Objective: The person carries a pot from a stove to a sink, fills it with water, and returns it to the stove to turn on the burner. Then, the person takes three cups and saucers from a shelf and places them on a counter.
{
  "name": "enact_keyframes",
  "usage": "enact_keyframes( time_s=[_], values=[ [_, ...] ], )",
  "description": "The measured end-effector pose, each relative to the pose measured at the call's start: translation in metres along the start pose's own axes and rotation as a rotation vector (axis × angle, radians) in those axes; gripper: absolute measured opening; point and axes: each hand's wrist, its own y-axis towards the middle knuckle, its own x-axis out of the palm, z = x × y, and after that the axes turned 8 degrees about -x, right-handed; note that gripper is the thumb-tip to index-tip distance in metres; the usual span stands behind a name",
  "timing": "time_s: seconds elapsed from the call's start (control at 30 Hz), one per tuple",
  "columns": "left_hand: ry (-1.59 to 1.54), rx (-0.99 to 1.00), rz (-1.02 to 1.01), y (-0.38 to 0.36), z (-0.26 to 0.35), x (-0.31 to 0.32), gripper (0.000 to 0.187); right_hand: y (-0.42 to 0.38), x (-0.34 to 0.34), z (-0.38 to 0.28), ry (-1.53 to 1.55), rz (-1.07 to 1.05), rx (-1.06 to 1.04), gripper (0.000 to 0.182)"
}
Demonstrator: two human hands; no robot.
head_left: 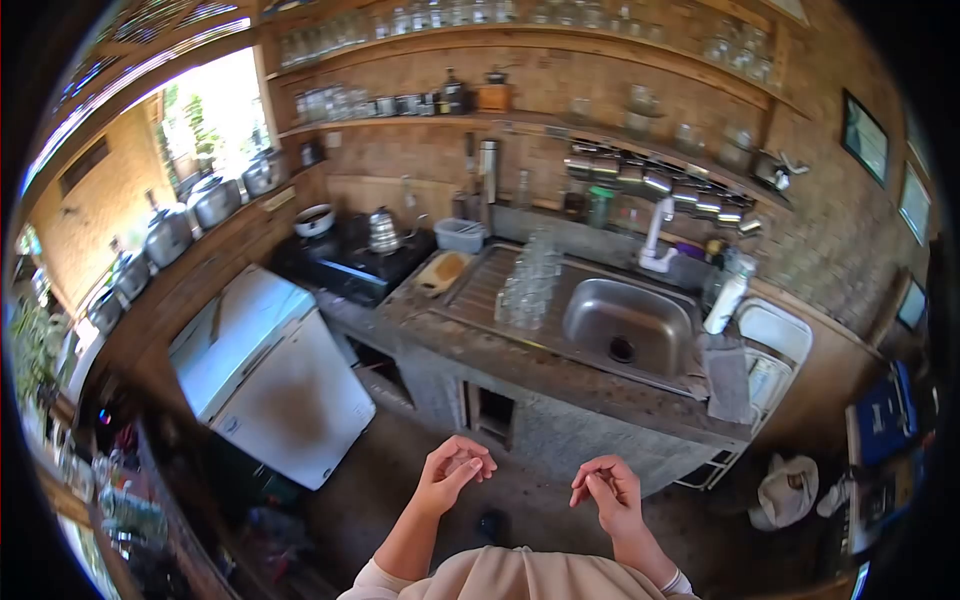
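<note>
My left hand (457, 474) is raised in front of my body at the lower middle, its fingers loosely curled with gaps and nothing in them. To the right, my right hand (610, 492) hangs in the air in a similar half-curled pose, also empty. The two hands are apart and touch nothing. Beyond them runs a concrete counter (480, 345) with a metal sink (635, 325). Stacked clear glasses (530, 285) stand on the ribbed drainboard left of the basin. A white faucet (657, 238) rises behind the sink.
A white chest freezer (290, 395) stands at left, near a black stove (350, 258) with a kettle (384, 232). Metal mugs (657, 182) hang under a shelf (520, 120) of glassware. A grey cloth (728, 383) drapes over the counter's right edge. A white sack (787, 490) sits lower right.
</note>
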Motion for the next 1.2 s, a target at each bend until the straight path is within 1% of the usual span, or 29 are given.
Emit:
enact_keyframes(
  time_s=[0.1,0.23,0.5,0.67,0.7,0.77,0.83,0.9,0.93,1.0,1.03,1.1,1.2],
  values=[
    [0.018,-0.040,-0.114,0.035,-0.010,0.006,0.011,0.008,-0.008,0.001,0.023,0.086,0.010,0.014],
    [-0.003,-0.096,-0.191,0.087,-0.015,-0.007,0.012,0.033,-0.010,0.012,-0.035,0.144,0.008,0.013],
    [-0.021,-0.060,-0.187,0.176,-0.001,-0.051,0.011,0.121,-0.008,0.042,-0.050,0.199,-0.018,0.013],
    [-0.023,-0.094,-0.189,0.219,-0.008,-0.059,0.011,0.154,-0.016,0.051,-0.076,0.217,-0.019,0.013],
    [-0.023,-0.096,-0.193,0.227,-0.010,-0.058,0.011,0.160,-0.021,0.054,-0.077,0.222,-0.020,0.013],
    [-0.096,-0.167,-0.215,0.243,-0.017,-0.052,0.012,0.171,-0.035,0.059,-0.102,0.234,-0.024,0.012],
    [-0.099,-0.156,-0.239,0.261,-0.023,-0.044,0.011,0.184,-0.048,0.061,-0.099,0.236,-0.021,0.012],
    [-0.110,-0.146,-0.308,0.278,-0.027,-0.034,0.011,0.196,-0.062,0.062,-0.087,0.233,-0.011,0.012],
    [-0.111,-0.151,-0.296,0.284,-0.028,-0.027,0.011,0.202,-0.069,0.062,-0.080,0.226,-0.015,0.012],
    [0.015,-0.097,-0.301,0.304,-0.027,-0.010,0.011,0.216,-0.088,0.060,-0.050,0.201,-0.015,0.012],
    [0.018,-0.091,-0.288,0.313,-0.027,-0.002,0.011,0.224,-0.099,0.059,-0.046,0.188,-0.014,0.012],
    [-0.015,-0.059,-0.331,0.331,-0.027,0.012,0.010,0.240,-0.120,0.058,-0.110,0.165,-0.040,0.012],
    [0.062,-0.015,-0.386,0.357,-0.022,0.024,0.012,0.272,-0.144,0.046,-0.119,0.112,-0.074,0.012]
  ],
)
